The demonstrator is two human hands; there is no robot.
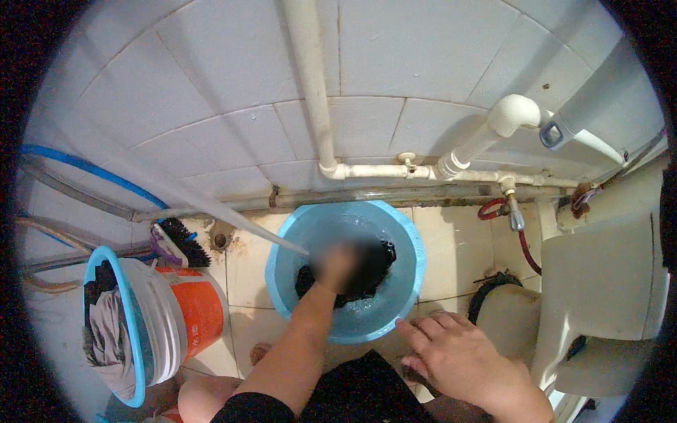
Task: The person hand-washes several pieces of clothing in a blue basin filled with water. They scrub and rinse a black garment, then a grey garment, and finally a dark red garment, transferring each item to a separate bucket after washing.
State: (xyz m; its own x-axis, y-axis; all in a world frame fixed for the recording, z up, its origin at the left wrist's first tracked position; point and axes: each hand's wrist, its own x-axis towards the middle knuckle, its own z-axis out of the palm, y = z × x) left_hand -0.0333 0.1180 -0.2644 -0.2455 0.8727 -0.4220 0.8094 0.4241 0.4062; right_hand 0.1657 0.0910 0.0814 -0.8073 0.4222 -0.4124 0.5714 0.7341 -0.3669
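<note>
A light-blue plastic basin [416, 261] stands on the tiled floor before me, holding wet black cloth [384, 255] and some water. My left hand [338, 264] reaches down into it, onto the cloth. A blur covers that hand, so its fingers and grip cannot be made out. My right hand [448, 349] rests near my knee, just outside the basin's near right rim; it is empty, its fingers loosely bent and partly apart. A long pale-grey streak [240, 222], tube or water stream, slants from the upper left to the basin beside my left hand.
At left, another blue basin [130, 317] with grey and black cloth sits tilted against an orange-and-white bucket [201, 310]. A black-bristled brush [185, 243] lies behind it. White pipes [381, 171] run along the wall. A toilet [599, 282] and red hose [525, 247] stand at right.
</note>
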